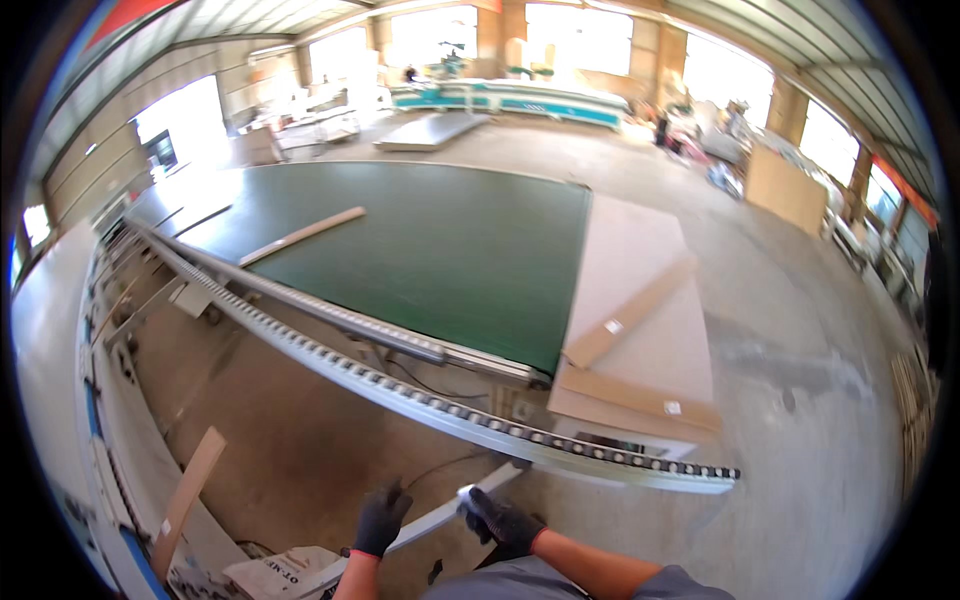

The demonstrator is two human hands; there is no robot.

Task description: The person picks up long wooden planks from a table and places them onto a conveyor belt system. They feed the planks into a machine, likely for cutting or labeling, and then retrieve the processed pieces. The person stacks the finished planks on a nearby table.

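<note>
My right hand (503, 522), in a dark glove with a red cuff, is closed around a small white object (466, 492). Most of that object is hidden by the fingers, so its kind does not show. My left hand (381, 519), gloved the same way, is a short way to the left with its fingers loosely apart and nothing visible in them. Both hands are close above a pale metal bar (440, 516) that slants up to the right. Beyond them runs a long rail (385, 392) lined with small rollers.
Behind the rail is a wide green conveyor belt (450, 250) with a narrow wooden strip (305, 236) on it. Brown strips with white labels (632, 315) rest on a pale board stack (640, 240) at right. Another strip (188, 497) leans at lower left, near a printed sack (285, 572).
</note>
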